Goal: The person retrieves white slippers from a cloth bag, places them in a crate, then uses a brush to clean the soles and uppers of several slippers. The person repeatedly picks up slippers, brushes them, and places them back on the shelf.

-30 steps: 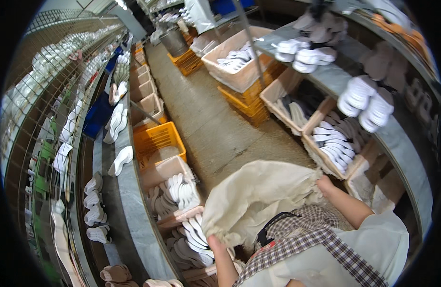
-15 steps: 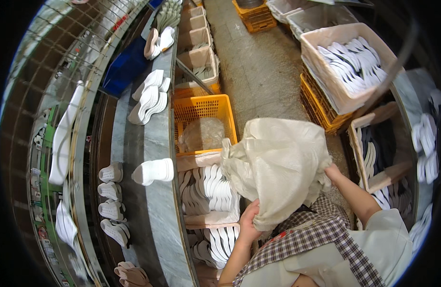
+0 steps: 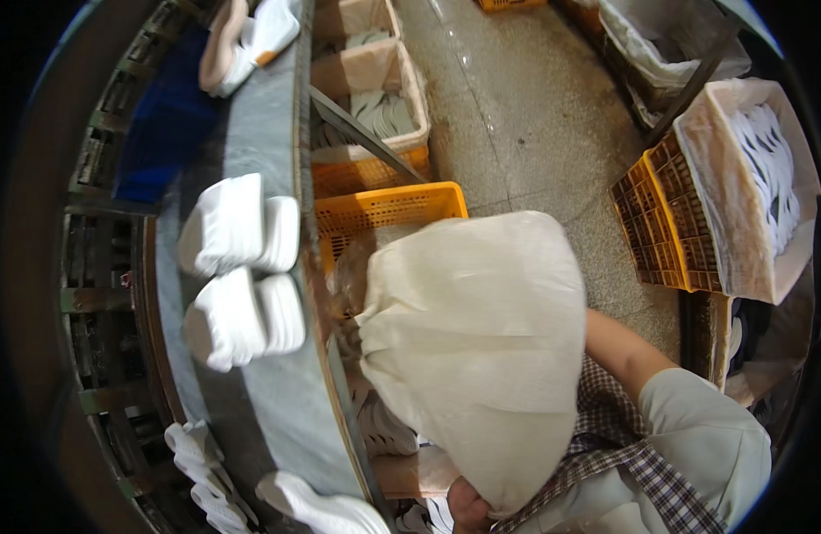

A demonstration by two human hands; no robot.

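Right around mid-frame was a puffed-up cream cloth (image 3: 481,338); the left hand (image 3: 468,507) had its fingers clamped on the bottom edge. Right hand was hidden behind it, so couldn't tell those fingers.

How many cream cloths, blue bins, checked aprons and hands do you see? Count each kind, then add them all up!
Cream cloth: 1
Blue bin: 1
Checked apron: 1
Hands showing: 1, the left hand; the right is hidden
Total: 4
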